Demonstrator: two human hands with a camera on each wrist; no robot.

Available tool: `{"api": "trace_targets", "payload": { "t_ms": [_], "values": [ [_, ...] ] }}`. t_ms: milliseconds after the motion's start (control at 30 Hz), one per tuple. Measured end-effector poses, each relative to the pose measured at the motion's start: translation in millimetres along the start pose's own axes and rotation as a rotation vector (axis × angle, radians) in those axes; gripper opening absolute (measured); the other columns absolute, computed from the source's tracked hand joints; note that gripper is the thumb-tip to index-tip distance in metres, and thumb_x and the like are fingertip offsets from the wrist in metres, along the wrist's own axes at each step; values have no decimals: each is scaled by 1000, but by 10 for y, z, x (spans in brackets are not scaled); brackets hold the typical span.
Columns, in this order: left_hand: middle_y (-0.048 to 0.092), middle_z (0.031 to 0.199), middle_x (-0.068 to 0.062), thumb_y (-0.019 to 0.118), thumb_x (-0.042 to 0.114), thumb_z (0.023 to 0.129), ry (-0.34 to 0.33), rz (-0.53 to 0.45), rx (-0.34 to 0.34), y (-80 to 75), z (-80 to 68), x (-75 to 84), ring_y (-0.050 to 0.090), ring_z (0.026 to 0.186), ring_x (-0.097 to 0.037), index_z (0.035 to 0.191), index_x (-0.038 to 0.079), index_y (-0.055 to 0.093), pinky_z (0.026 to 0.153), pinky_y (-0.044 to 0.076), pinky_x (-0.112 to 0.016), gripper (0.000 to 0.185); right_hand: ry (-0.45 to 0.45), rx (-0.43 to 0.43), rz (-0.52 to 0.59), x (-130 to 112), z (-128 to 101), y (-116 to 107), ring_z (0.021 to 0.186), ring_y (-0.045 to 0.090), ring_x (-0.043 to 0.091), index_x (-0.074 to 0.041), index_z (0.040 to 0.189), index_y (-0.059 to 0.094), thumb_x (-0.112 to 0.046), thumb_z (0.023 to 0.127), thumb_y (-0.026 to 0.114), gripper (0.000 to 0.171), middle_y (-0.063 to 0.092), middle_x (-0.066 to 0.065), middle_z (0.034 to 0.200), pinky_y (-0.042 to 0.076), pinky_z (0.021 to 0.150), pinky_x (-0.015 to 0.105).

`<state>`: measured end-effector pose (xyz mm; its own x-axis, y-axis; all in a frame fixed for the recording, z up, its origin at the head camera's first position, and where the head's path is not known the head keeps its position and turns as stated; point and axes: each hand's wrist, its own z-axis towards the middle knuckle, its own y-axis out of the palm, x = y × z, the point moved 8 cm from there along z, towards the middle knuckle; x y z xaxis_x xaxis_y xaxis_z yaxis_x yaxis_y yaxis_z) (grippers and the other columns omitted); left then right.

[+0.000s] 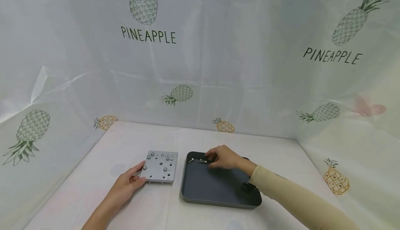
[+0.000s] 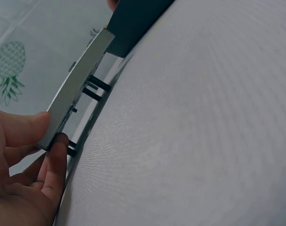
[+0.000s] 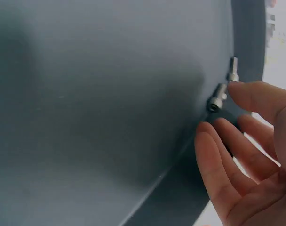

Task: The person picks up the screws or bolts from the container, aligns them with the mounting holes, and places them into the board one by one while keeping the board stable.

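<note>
My left hand (image 1: 126,185) pinches the left edge of a square metal plate (image 1: 154,172), thumb on top and fingers beneath. Several socket-head screws sit in the plate's holes, and their dark shanks (image 2: 99,83) stick out underneath in the left wrist view. My right hand (image 1: 225,157) hovers inside a dark grey tray (image 1: 218,185), at its far side. Thumb and fingers are spread apart with nothing between them. Close by the thumb lie loose socket-head screws (image 3: 216,100); another screw (image 3: 234,70) lies nearer the tray wall.
The tray stands just right of the plate on a white-covered table (image 1: 150,209). A small black object (image 1: 248,187) shows at the tray's right side, partly behind the sleeve (image 1: 281,185). White sheeting (image 1: 218,66) printed with pineapples encloses the back and sides.
</note>
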<state>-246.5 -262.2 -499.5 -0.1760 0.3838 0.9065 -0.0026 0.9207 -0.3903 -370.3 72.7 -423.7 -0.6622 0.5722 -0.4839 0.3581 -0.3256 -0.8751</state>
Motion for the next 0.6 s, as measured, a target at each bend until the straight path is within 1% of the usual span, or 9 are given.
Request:
{"api": "trace_targets", "payload": {
  "t_ms": [100,200,400,600],
  "values": [
    [43,164,-20,72,24,102,3,2,0,-9,0,5,50,132,-28,167,19,38,117,35,-55,73,3,6,-31,7,14,23,86,74,13,0,128,73,-12,91,84,41,78,11,108,58,78,28],
    [45,163,-20,72,25,102,7,14,4,-8,-1,19,51,130,-27,166,18,38,116,36,-54,73,-4,23,-66,-4,14,33,86,74,15,0,126,74,-13,91,84,39,79,11,104,59,78,31],
    [48,160,-17,72,26,102,-4,27,9,-5,3,14,51,125,-25,166,19,39,108,41,-45,73,16,42,-137,-5,18,98,86,74,18,-2,121,78,-14,89,85,35,80,7,96,58,79,34],
    [50,158,-16,73,26,102,-15,34,17,-4,12,-4,52,122,-23,166,20,39,105,42,-40,72,50,62,-146,21,34,151,76,69,10,-4,119,79,-15,89,85,32,79,1,88,55,73,30]
  ]
}}
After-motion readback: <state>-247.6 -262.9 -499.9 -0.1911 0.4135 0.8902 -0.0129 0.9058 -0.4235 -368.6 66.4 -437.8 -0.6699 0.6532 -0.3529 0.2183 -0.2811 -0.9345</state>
